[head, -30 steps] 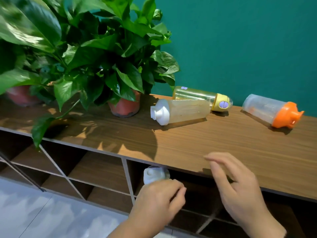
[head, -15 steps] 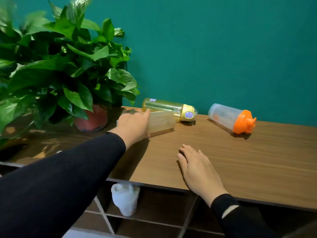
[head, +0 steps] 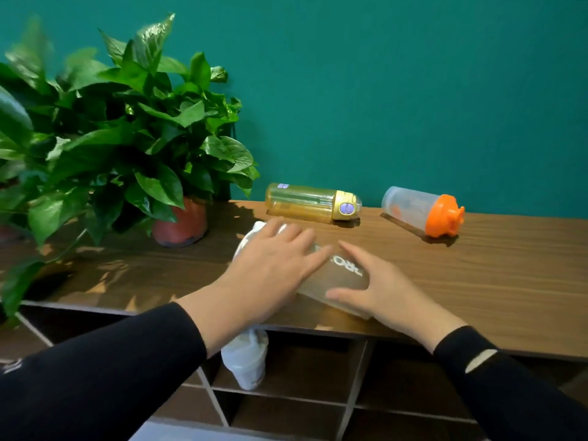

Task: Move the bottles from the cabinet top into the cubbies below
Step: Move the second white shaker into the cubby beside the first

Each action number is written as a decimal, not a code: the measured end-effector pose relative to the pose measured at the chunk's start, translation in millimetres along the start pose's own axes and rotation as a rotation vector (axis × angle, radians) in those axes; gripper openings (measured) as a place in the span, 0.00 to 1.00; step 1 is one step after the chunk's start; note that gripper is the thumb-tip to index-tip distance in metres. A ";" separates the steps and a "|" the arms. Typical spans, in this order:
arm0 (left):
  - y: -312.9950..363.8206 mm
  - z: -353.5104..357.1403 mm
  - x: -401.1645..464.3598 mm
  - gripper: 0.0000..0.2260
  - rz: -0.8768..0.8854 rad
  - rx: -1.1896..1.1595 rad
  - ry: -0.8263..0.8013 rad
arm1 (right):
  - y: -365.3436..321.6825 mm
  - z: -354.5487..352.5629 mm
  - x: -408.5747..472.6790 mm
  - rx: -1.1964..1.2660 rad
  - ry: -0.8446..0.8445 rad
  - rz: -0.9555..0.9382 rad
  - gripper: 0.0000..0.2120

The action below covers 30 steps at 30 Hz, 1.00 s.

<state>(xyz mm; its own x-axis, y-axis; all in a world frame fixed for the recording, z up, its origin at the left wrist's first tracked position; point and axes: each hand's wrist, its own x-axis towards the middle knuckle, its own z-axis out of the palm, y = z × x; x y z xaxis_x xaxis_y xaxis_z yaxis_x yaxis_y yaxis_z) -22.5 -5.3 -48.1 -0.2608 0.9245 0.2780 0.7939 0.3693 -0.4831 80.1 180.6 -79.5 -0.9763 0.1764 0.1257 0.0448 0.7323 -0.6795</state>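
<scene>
Head view: both hands' fingers clasp the clear bottle [head: 345,275]; long axis diagonal, white cap far-left.

Pale translucent bottle [head: 342,278] with a white cap and white lettering sits under the left hand [head: 270,268], black sleeve [head: 105,374] behind it; beyond the fingers, a yellow-tinted bottle [head: 305,203] with a gold cap and purple button; past the right hand [head: 381,284], a clear bottle [head: 413,206] capped orange; brown wood-grain cabinet top [head: 477,275], teal wall [head: 381,90]
</scene>
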 end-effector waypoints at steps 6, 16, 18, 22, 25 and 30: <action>-14.9 -45.7 -40.1 0.30 0.159 -0.054 0.248 | -28.1 -3.1 -49.3 0.143 -0.012 -0.020 0.36; 76.5 -37.7 -87.4 0.35 -0.902 -1.990 0.145 | -35.4 56.2 -114.6 0.711 -0.011 0.102 0.35; 89.0 -30.1 -96.9 0.34 -0.855 -2.015 0.047 | -28.0 65.9 -125.2 0.665 -0.101 0.131 0.36; 126.5 3.7 -123.2 0.42 -0.894 -1.838 0.055 | -9.5 92.0 -143.4 0.442 -0.055 0.240 0.35; 159.0 40.4 -132.0 0.45 -0.980 -1.720 0.036 | -10.3 119.6 -156.2 0.632 0.006 0.409 0.27; 201.3 85.3 -126.9 0.40 -1.118 -1.615 -0.065 | 6.8 159.2 -147.8 0.990 0.101 0.535 0.22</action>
<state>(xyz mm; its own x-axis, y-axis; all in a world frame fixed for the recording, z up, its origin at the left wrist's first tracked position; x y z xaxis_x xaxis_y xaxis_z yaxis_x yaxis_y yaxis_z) 123.5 -40.3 -251.5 -0.9029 0.3929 -0.1744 -0.0486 0.3098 0.9496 190.9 54.8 -217.8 -0.8583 0.3960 -0.3264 0.2211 -0.2886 -0.9316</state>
